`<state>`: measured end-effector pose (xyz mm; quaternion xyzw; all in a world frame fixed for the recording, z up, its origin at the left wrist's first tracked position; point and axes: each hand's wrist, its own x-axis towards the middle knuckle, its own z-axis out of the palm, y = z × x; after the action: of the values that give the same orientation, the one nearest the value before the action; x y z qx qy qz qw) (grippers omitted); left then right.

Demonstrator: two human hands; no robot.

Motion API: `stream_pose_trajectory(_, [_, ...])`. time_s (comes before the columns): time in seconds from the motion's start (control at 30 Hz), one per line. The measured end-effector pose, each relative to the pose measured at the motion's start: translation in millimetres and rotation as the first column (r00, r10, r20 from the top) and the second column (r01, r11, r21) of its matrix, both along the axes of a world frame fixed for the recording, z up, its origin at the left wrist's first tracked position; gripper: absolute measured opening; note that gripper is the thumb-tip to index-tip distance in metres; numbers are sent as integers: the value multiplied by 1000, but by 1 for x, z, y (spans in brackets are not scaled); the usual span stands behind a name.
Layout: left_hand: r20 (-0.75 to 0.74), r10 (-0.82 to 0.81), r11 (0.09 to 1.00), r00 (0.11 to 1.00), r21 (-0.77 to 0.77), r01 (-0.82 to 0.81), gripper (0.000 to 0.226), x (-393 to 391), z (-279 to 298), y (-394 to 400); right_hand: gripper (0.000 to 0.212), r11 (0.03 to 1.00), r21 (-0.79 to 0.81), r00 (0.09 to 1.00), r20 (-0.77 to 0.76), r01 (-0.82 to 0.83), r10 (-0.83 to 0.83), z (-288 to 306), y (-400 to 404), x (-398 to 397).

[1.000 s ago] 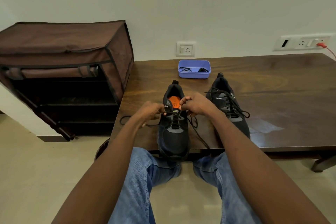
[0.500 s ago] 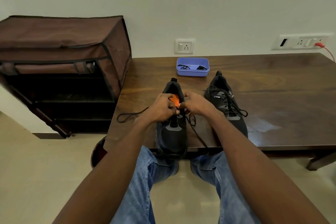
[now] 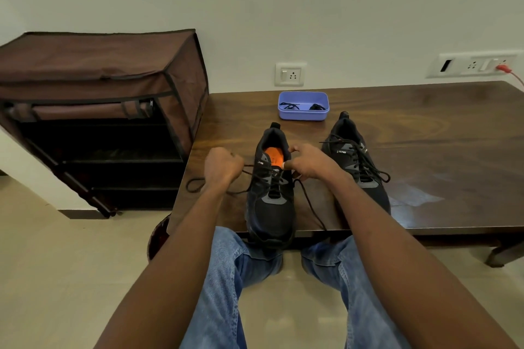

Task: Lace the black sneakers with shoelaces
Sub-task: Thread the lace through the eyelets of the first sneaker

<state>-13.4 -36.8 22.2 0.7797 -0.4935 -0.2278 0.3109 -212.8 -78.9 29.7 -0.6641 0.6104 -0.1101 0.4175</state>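
Note:
A black sneaker point(image 3: 270, 207) with an orange insole stands on the dark wooden table point(image 3: 425, 127), toe at the front edge. My left hand point(image 3: 222, 166) is to its left, fist curled round the black shoelace point(image 3: 195, 184), which runs taut from the eyelets and trails in a loop to the left. My right hand point(image 3: 310, 163) grips the sneaker's right collar and the lace's other end, which hangs over the table edge. A second black sneaker point(image 3: 357, 161), laced, stands to the right.
A blue plastic tray point(image 3: 303, 115) with black lace pieces sits behind the sneakers. A brown fabric shoe rack point(image 3: 99, 110) stands left of the table. Wall sockets point(image 3: 290, 74) are behind, and my jeans-clad knees point(image 3: 235, 263) are below the table edge.
My left hand has moved left, away from the sneaker's tongue, drawing the lace out through the eyelets. My right hand stays at the sneaker's collar.

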Motion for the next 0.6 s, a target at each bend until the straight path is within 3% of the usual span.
stream_pose_trajectory(0.03, [-42, -70, 995, 997, -78, 67, 7, -3, -1, -2, 50, 1000, -7, 1000, -2, -3, 3, 0, 0, -1])
stream_pose_trajectory(0.13, [-57, -367, 924, 929, -134, 357, 25, -15, -3, -7, 46, 1000, -24, 1000, -5, -5, 5, 0, 2, -2])
stream_pose_trajectory(0.23, [153, -597, 801, 788, 53, 596, 23, -25, -9, -9, 45, 1000, -30, 1000, -7, -4, 3, -2, 2, -1])
stream_pose_trajectory(0.3, [230, -647, 762, 727, 158, 628, 17, -29, -9, -7, 45, 1000, -27, 1000, -6, -5, 5, -3, 2, -1])
stream_pose_trajectory(0.37, [153, -629, 777, 762, 112, 619, 13, -31, -6, -6, 45, 1000, -25, 1000, -6, -6, 6, -2, 2, -1])
stream_pose_trajectory(0.47, [-102, -531, 843, 841, 33, 537, 16, -28, 4, -3, 51, 1000, -18, 1000, 0, -10, 10, -1, 2, 0])
stream_pose_trajectory(0.53, [-276, -361, 929, 891, -26, 369, 10, -20, 10, -3, 50, 1000, -14, 1000, 2, -7, 7, 1, 2, -1])
stream_pose_trajectory(0.6, [-393, -92, 995, 915, -69, 71, 12, -9, 16, -4, 44, 1000, 1, 1000, 10, 1, -1, 1, 1, -3])
